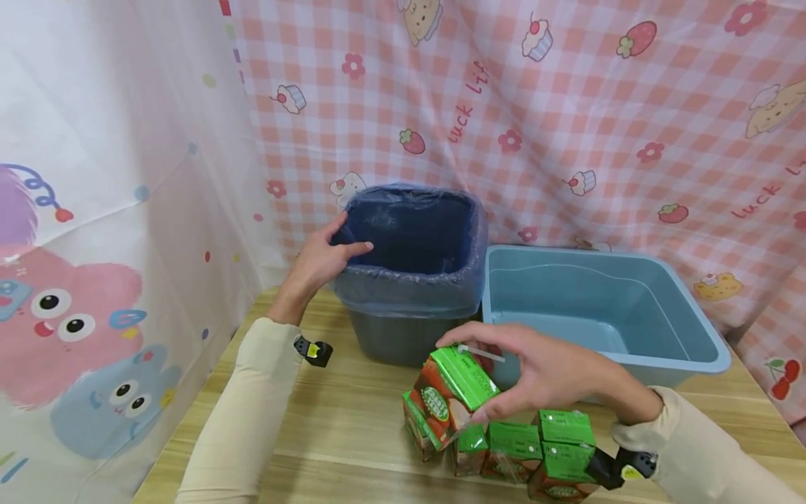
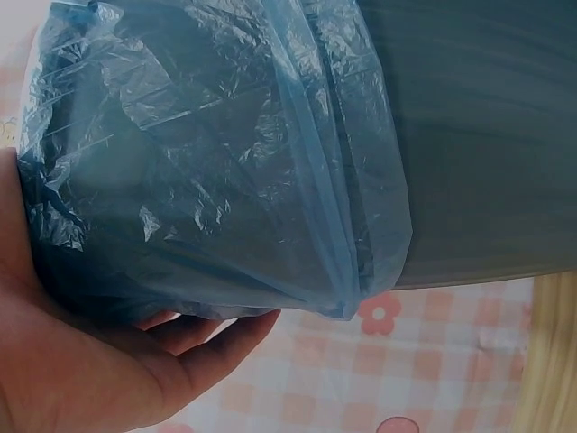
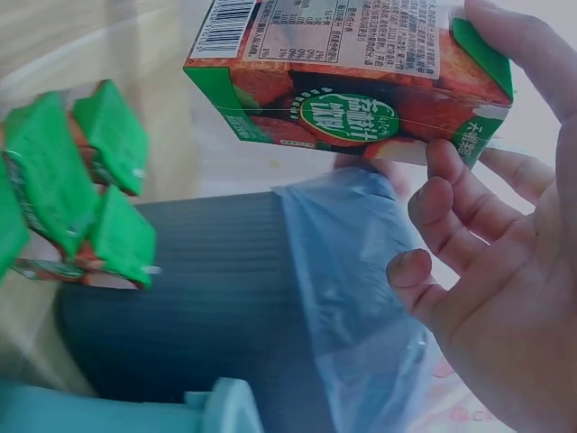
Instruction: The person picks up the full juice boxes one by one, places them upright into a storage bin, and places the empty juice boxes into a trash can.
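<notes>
My right hand (image 1: 535,367) holds a red and green juice carton (image 1: 450,395) by its end, thumb and fingers on opposite sides, tilted above the table. A white straw (image 1: 481,352) lies along its green top. In the right wrist view the carton (image 3: 352,99) shows a barcode and an apple picture. My left hand (image 1: 321,255) grips the left rim of a dark trash bin (image 1: 393,336), thumb over the edge. A blue plastic bag (image 2: 198,162) lines the bin and folds down over its outside. Several similar juice cartons (image 1: 513,441) stand on the table below my right hand.
A light blue plastic tub (image 1: 718,360) stands right of the bin, close beside it. Both sit on a wood-grain table (image 1: 327,434). Behind hangs a pink checked cloth (image 1: 567,105); a white printed cloth (image 1: 182,175) hangs at the left.
</notes>
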`<state>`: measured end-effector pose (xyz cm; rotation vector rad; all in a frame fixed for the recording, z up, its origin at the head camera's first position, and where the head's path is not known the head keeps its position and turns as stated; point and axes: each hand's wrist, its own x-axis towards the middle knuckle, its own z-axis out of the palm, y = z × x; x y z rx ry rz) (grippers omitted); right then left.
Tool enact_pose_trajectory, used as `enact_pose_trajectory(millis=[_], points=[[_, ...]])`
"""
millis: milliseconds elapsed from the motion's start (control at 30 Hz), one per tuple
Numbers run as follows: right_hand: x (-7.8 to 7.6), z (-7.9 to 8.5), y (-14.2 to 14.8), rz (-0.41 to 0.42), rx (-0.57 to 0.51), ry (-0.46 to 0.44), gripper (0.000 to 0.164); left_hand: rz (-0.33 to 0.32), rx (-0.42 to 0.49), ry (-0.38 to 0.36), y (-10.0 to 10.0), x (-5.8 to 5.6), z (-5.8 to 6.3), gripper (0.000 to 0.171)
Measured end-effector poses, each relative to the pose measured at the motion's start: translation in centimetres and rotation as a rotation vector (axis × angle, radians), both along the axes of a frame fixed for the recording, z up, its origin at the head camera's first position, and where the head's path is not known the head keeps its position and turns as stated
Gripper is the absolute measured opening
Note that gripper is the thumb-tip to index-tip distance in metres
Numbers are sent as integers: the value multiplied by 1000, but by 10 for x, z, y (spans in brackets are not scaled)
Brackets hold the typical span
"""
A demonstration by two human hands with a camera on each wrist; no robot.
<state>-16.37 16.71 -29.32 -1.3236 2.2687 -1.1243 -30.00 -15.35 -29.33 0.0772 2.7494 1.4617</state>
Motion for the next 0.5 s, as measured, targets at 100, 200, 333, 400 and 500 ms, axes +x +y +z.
enact_pose_trajectory(millis=[100, 200, 333, 400, 500], points=[[-5, 6, 1, 2, -25, 66, 67, 3, 0, -5, 0, 0, 0, 89], [-9, 13, 3, 1, -56, 114, 68, 5, 0, -4, -1, 0, -1, 89], [-14, 23, 6, -20, -65, 117, 70, 4, 0, -2, -1, -1, -1, 90], [-16, 29, 7, -34, -67, 107, 71, 4, -3, -2, -1, -1, -2, 90], [-19, 36, 7, -37, -91, 111, 71, 4, -9, 4, -2, -1, -2, 90]])
